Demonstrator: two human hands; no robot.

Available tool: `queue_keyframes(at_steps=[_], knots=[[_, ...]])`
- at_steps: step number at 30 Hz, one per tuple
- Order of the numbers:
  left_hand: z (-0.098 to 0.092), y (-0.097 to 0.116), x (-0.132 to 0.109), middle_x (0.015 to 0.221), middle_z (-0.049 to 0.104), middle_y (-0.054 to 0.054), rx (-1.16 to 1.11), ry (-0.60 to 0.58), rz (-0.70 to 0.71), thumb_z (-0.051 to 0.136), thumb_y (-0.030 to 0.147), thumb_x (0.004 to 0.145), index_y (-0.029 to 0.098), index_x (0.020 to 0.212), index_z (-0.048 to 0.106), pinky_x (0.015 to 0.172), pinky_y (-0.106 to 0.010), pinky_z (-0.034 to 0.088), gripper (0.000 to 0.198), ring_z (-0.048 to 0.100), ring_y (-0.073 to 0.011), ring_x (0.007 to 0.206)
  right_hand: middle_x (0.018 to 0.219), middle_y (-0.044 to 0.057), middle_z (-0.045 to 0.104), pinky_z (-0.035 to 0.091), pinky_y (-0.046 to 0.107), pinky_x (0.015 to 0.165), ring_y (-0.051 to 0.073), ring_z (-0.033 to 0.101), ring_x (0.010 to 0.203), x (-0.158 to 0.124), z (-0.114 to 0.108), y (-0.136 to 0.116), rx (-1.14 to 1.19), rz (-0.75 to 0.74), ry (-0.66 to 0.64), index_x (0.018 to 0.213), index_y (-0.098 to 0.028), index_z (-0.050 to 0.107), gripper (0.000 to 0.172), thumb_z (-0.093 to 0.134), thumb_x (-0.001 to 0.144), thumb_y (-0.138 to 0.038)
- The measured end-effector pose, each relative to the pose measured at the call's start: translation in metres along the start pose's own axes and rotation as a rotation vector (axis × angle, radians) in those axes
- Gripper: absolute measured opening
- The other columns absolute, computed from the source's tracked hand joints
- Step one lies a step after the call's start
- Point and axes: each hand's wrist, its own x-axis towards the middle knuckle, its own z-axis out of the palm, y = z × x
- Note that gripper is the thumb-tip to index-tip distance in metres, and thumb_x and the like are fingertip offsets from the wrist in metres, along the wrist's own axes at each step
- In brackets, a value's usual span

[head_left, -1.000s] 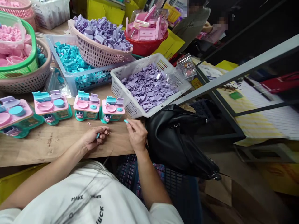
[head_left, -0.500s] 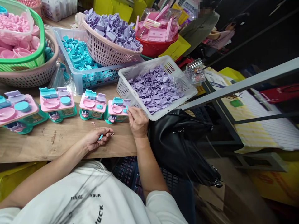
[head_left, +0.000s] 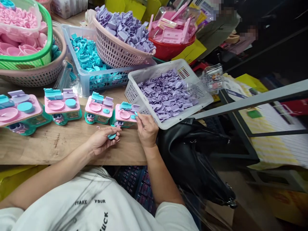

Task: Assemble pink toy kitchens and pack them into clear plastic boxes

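Several pink and teal toy kitchens stand in a row on the wooden table, among them a left one (head_left: 63, 107), a middle one (head_left: 99, 109) and the rightmost one (head_left: 124, 115). My left hand (head_left: 103, 139) is curled around a round teal piece (head_left: 112, 136) in front of the rightmost toy, with a small pink piece (head_left: 117, 140) at its fingertips. My right hand (head_left: 148, 128) pinches a small teal piece (head_left: 135, 114) at the right edge of that same toy's top. A tiny pink hook (head_left: 98, 127) lies on the wood.
Behind the toys are a white basket (head_left: 154, 110) of purple parts, a blue tray (head_left: 83, 80) of teal parts, a pink basket (head_left: 120, 54) and a green basket (head_left: 49, 35). A black bag (head_left: 183, 150) hangs right of my right arm. Another person is at the back.
The view has shifted a little, so the table things sit farther right. My left hand has come closer to the rightmost toy, and its round teal piece shows more. My right hand still pinches its piece.
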Motion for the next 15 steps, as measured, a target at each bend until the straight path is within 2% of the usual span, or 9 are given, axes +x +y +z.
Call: queue_keyframes(at_steps=[6,11,15], knots=[[0.011,0.007,0.01,0.072,0.065,-0.005,0.022,0.007,0.036,0.062,0.0,0.083,0.006,0.088,0.07,0.046,-0.014,0.047,0.012,0.059,-0.0076,0.054,0.094,0.009,0.074,0.059,0.033,0.083,0.02,0.071,0.087,0.005,-0.007,-0.001,-0.001,-0.025,-0.088,0.114,-0.023,0.075,0.027,0.051,0.102,-0.026],[0.011,0.009,0.014,0.073,0.067,-0.007,0.025,-0.012,0.033,0.063,-0.002,0.08,0.007,0.087,0.07,0.048,-0.015,0.047,0.013,0.059,-0.0085,0.057,0.1,0.011,0.075,0.057,0.031,0.087,0.02,0.072,0.093,0.003,-0.01,0.001,-0.04,-0.133,-0.119,0.119,-0.022,0.073,0.03,0.049,0.101,-0.018],[0.01,0.008,0.015,0.074,0.067,-0.007,0.029,0.01,0.028,0.061,-0.002,0.08,0.007,0.089,0.07,0.048,-0.015,0.048,0.016,0.06,-0.0085,0.056,0.097,0.01,0.074,0.058,0.033,0.085,0.02,0.071,0.091,0.007,-0.014,0.003,0.044,-0.061,-0.177,0.118,-0.023,0.074,0.029,0.051,0.101,-0.021]])
